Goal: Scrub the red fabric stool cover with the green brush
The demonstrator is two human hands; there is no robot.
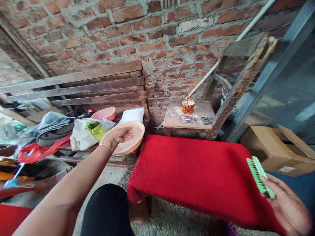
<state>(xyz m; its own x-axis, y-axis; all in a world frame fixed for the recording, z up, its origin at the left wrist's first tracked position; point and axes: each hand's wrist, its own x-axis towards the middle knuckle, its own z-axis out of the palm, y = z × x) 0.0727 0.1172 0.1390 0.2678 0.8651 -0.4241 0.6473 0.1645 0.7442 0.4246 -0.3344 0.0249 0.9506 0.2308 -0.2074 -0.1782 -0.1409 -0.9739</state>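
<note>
Right hand has the green scrub brush: I see fingers clamped on one end, bristles facing left. Brush sits at the right end of the red cloth; can't tell if it touches it. Cloth is spread flat, near edge hanging down; whatever's under it is mostly hidden from me.

Left hand is over the peach basin, fingers half curled. Can't tell if the tips meet or touch the contents. Basin is at the right end of the surface, a slatted wooden bench, just beyond the cloth's left end. Left of the basin: white bag, yellow-green bottle. Pink basin behind them. Cardboard box beyond the right hand.
</note>
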